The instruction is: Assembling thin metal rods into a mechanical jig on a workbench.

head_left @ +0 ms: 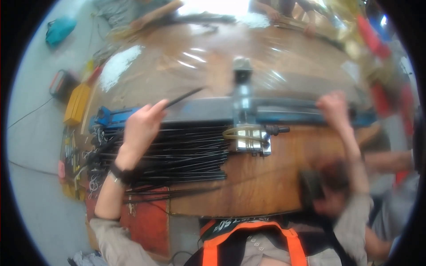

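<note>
My left hand point(144, 124), with a dark watch on its wrist, is closed on a thin black rod point(185, 95) that slants up to the right. Below it lies a dense pile of long black rods point(186, 153), roughly side by side. My right hand point(333, 108) is curled and blurred over the right end of a long blue-grey rail point(293, 113). Whatever its fingers hold cannot be made out. Between my hands, a metal clamp-like fixture point(244, 104) stands across the rail, with a silver block point(254, 141) and yellowish tubing at its near end.
A co-worker's blurred hand point(330, 201) is beside a dark object at the right. Other people's hands point(153, 15) show at the far side. Clear plastic sheeting point(199, 53) covers the far table. A yellow box point(77, 104) stands left; a red panel point(146, 226) sits below the rods.
</note>
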Available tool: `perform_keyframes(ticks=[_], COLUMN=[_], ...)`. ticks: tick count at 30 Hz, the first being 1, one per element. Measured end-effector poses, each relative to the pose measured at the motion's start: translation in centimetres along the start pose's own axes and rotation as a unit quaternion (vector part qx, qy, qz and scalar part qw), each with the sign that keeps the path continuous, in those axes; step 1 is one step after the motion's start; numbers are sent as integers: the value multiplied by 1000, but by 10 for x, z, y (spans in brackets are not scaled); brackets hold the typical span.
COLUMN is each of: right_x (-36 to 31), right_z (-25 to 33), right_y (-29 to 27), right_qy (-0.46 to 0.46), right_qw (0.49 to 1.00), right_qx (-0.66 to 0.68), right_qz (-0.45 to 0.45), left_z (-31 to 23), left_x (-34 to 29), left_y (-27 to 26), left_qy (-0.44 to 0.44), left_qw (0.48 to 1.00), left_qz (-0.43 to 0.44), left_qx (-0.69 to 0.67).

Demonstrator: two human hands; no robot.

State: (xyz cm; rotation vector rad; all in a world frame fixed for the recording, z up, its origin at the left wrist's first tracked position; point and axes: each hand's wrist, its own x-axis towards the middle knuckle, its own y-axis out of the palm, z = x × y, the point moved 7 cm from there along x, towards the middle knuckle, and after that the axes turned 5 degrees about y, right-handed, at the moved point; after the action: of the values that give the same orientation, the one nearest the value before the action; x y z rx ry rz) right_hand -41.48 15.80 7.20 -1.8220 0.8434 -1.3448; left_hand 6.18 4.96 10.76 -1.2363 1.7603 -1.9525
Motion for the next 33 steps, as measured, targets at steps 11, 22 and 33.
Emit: perform_keyframes(ticks=[11,22,33], right_x=[-7,11,-50], right_z=[-18,-4,-77], right_y=[24,18,-1], right_qy=[48,2,113], right_qw=[992,995,990], right_qx=[120,98,20], right_qz=[-1,14,81], left_z=[-9,17,-86], left_x=[50,10,83], left_y=[4,-17,104], left_qy=[46,34,192], left_qw=[998,999,976], left_qz=[-17,14,7], left_qx=[-33,-8,-106])
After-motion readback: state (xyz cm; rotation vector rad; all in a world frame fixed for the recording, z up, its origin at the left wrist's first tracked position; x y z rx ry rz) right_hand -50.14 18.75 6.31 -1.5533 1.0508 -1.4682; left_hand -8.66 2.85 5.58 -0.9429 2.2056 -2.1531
